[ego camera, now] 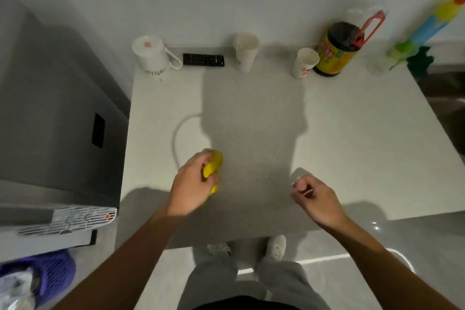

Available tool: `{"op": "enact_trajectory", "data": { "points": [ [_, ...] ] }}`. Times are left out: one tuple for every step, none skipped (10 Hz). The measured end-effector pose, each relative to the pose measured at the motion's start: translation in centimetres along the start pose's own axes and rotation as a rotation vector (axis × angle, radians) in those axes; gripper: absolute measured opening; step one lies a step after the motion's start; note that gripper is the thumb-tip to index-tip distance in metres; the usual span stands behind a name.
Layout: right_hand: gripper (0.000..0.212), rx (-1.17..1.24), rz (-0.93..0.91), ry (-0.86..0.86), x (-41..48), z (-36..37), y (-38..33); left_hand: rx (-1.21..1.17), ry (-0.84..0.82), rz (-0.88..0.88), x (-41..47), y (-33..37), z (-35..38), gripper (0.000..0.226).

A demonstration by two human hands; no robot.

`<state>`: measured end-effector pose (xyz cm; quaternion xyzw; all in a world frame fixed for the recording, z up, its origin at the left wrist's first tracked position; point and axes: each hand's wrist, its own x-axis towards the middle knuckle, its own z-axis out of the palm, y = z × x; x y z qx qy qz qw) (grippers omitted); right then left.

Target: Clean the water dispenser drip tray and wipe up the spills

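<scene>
Left hand [192, 185] fingers gripping yellow sponge [212, 165] over countertop [339, 146], right hand [315, 197] fingers curled closed.

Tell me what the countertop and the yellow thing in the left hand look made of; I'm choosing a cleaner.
Countertop: looks like pale speckled stone or a composite, smooth with a matte sheen; fine flecks show, so hard and non-absorbent, probably.
Yellow thing: seems a soft sponge or cloth, since it bulges between the left hand's fingers; blur leaves that open.
</scene>
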<state>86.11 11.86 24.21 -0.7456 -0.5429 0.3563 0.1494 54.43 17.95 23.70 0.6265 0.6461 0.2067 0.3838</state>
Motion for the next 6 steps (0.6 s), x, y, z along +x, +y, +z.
{"op": "enact_trajectory", "data": {
  "points": [
    [0.019, -0.132, -0.05, -0.038, 3.8, 0.2, 0.4, 0.181, -0.033, 0.088, 1.3, 0.6, 1.6, 0.05],
    [0.027, -0.256, -0.024, -0.073, 6.1, 0.6, 0.4, 0.281, -0.038, 0.097, 1.2, 0.6, 2.9, 0.052],
    [0.03, -0.274, -0.015, -0.079, 7.1, 1.0, 0.7, 0.285, -0.025, 0.09, 1.0, 0.8, 4.1, 0.05],
    [0.03, -0.265, -0.035, -0.11, 7.4, 1.1, 1.2, 0.313, -0.013, 0.065, 1.3, 1.4, 4.7, 0.051],
    [0.025, -0.212, -0.045, -0.212, 8.9, 0.2, 0.8, 0.365, -0.097, 0.017, 1.8, 2.1, 3.6, 0.057],
    [0.018, -0.09, -0.016, -0.363, 8.2, -2.5, 1.6, 0.281, -0.072, -0.058, -2.0, 2.4, 1.9, 0.058]
  ]
}}
